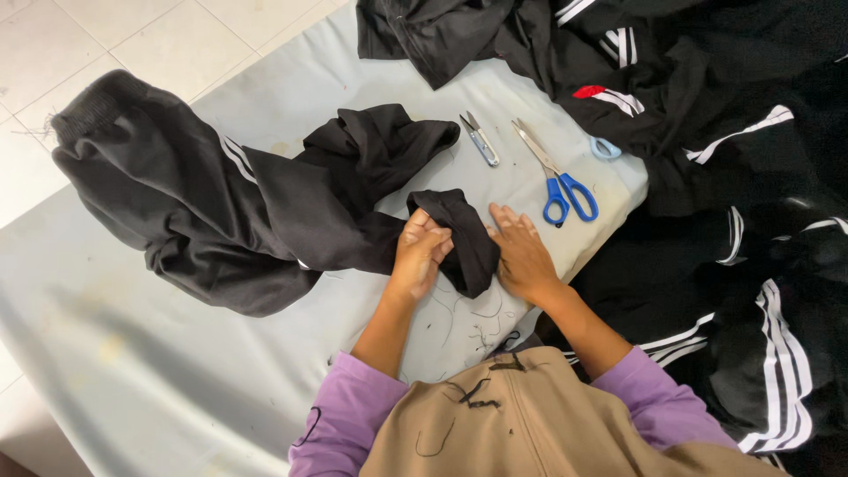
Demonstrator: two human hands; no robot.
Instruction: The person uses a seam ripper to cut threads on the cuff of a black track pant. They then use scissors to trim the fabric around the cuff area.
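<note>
Left hand (420, 251) is curled nearly closed, fingers gripping a fold of the black garment (265, 208). Right hand (521, 252) is half open, fingers spread, pressed w/ palm against the same fold's other side. Garment lies mid-surface on the grey table (132, 353), long axis running toward the table's left edge, ribbed cuff hanging past it. Blue-handled scissors (556, 177) & small thread snips (480, 139) lie near the right edge.

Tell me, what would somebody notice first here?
Probably the two hands at the middle: the left hand grips a fold of the black fabric garment with white stripes, and the right hand touches it too. Just behind lie blue-handled metal scissors and small silver thread snips on the pale grey table cover.
</note>
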